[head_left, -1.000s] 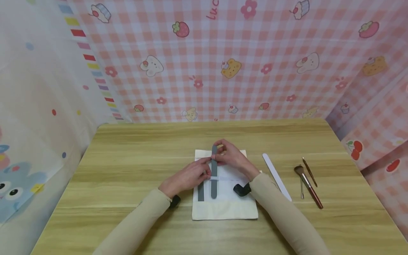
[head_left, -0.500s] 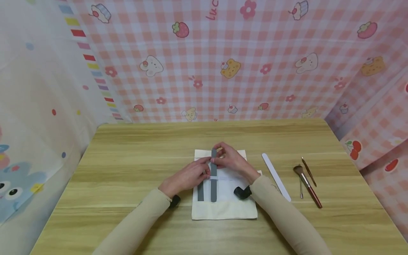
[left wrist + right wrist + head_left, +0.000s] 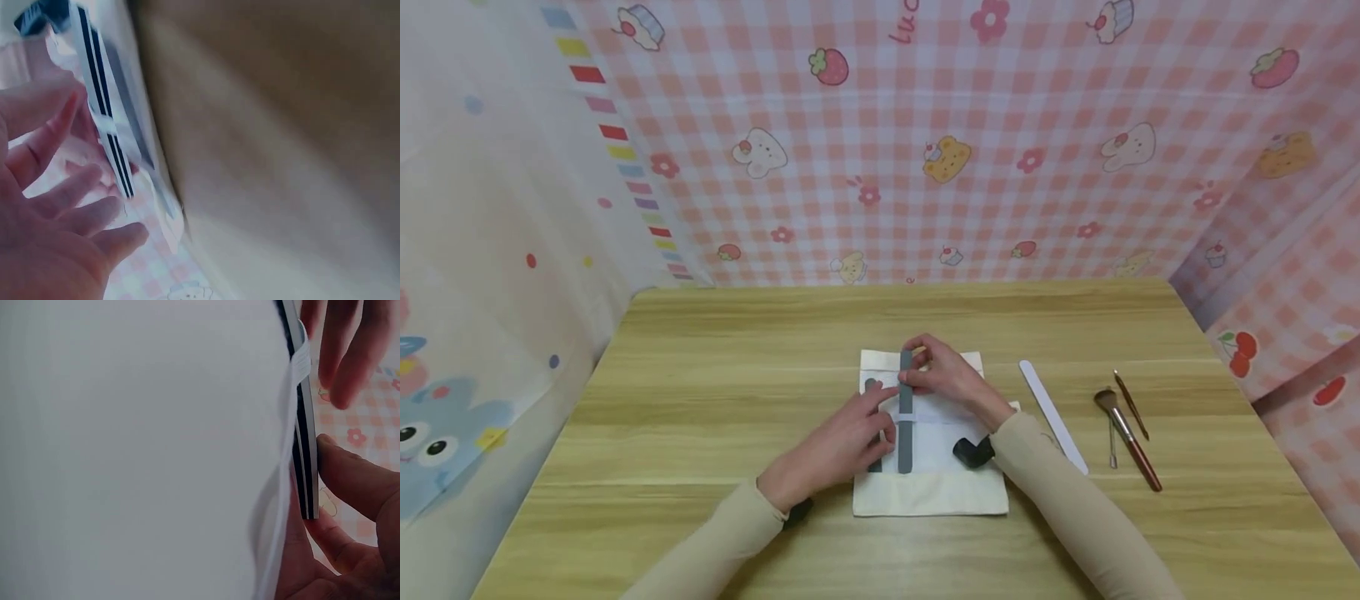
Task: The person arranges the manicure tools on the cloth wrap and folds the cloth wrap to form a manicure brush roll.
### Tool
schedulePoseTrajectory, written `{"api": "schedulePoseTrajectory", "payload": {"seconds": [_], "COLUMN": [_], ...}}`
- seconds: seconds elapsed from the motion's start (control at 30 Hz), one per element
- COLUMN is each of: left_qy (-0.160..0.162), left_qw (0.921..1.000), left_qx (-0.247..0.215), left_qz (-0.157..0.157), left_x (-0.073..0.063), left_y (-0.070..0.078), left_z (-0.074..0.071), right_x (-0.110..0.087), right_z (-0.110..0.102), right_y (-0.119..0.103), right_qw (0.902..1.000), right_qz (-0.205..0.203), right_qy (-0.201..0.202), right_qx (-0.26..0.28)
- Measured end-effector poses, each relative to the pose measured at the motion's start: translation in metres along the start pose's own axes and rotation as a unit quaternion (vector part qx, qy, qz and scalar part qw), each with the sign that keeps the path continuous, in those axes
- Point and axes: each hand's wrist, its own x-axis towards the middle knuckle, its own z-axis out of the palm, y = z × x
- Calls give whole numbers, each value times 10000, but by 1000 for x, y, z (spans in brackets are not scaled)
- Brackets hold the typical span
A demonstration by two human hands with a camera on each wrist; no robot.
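A grey nail file [image 3: 906, 450] lies lengthwise over a cream cloth pouch [image 3: 925, 497], passing under a white elastic loop [image 3: 906, 417]. My right hand [image 3: 951, 373] pinches its far end; in the right wrist view the thumb [image 3: 350, 469] presses its face. Its layered dark and white edge shows in the left wrist view, where the nail file [image 3: 103, 94] stands slightly off the cloth. My left hand [image 3: 835, 442] hovers at the pouch's left side with fingers spread and holds nothing. Partly hidden beneath it is a second grey nail file [image 3: 871, 385].
Right of the pouch lies a white nail file [image 3: 1052, 417]. Farther right are a makeup brush [image 3: 1131, 446] with a red-brown handle, a thin metal tool [image 3: 1112, 446] and a slim brown tool [image 3: 1131, 404]. A patterned cloth [image 3: 820, 167] hangs behind the wooden table [image 3: 737, 350].
The grey nail file has slid toward the near pocket through the loop, with my right hand following. My left hand has let go and drawn back to the near left, fingers opening.
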Motion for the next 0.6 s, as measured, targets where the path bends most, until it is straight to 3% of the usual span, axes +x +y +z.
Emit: {"api": "schedulePoseTrajectory", "payload": {"seconds": [0.2, 0.47, 0.6], "left_qy": [-311, -680, -713], "left_qw": [9989, 9958, 9952], "left_qx": [-280, -612, -673], "left_qz": [190, 11, -9], "left_x": [-13, -15, -15], "left_y": [8, 9, 8], "left_z": [7, 8, 9], "right_x": [0, 1, 2], "right_z": [0, 0, -1], "right_y": [-2, -1, -2], "right_qw": [10000, 9999, 9999], "right_qz": [73, 120, 93], "right_qy": [14, -2, -47], "right_qx": [-7, -52, -5]}}
